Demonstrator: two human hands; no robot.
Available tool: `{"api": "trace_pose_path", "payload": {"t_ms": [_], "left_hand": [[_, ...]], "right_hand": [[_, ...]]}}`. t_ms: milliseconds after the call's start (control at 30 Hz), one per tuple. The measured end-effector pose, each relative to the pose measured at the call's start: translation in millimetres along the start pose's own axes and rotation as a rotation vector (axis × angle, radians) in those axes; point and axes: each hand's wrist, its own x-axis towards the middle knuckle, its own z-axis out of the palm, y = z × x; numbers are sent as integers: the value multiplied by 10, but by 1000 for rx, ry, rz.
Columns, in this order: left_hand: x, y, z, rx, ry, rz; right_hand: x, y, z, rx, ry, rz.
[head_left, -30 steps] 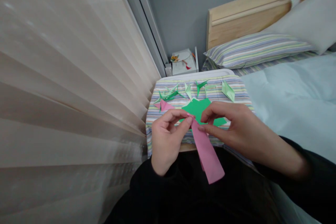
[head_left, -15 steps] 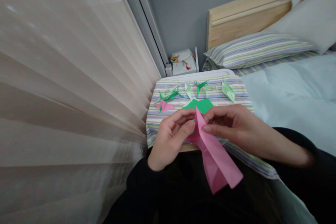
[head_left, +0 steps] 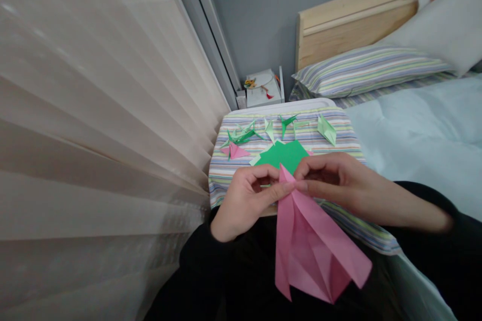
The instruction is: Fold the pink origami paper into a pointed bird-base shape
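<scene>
A pink origami paper (head_left: 314, 253) hangs folded and fanned out below my hands, its creases showing. My left hand (head_left: 248, 203) and my right hand (head_left: 335, 183) both pinch its narrow top tip between thumb and fingers. Just behind the hands, a flat green paper sheet (head_left: 280, 156) lies on a striped cloth (head_left: 241, 121), its near part hidden. Farther off on the cloth are a small pink folded piece (head_left: 233, 151), a dark green folded piece (head_left: 243, 135) and a pale green folded piece (head_left: 327, 130).
A pleated beige curtain (head_left: 94, 110) fills the left side. To the right is a bed with a pale blue blanket (head_left: 425, 145), striped pillow (head_left: 367, 71) and wooden headboard (head_left: 350, 25). A small white box (head_left: 263, 89) stands in the far corner beyond the cloth.
The pink paper has spread from a narrow strip into a wide fanned shape hanging lower. My hands have moved closer together at its tip, and more of the green sheet shows.
</scene>
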Motion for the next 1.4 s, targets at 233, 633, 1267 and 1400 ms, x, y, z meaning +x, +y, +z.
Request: {"api": "trace_pose_path", "payload": {"t_ms": [233, 633, 1267, 1400], "left_hand": [[-23, -14, -26, 109, -83, -77], [-31, -53, -35, 76, -160, -136], [14, -90, 22, -73, 37, 4], [12, -115, 49, -53, 79, 61]], "right_hand": [[12, 19, 27, 79, 35, -49], [19, 26, 39, 65, 67, 35], [-12, 77, 55, 30, 83, -6], [-13, 72, 61, -58, 83, -27]]}}
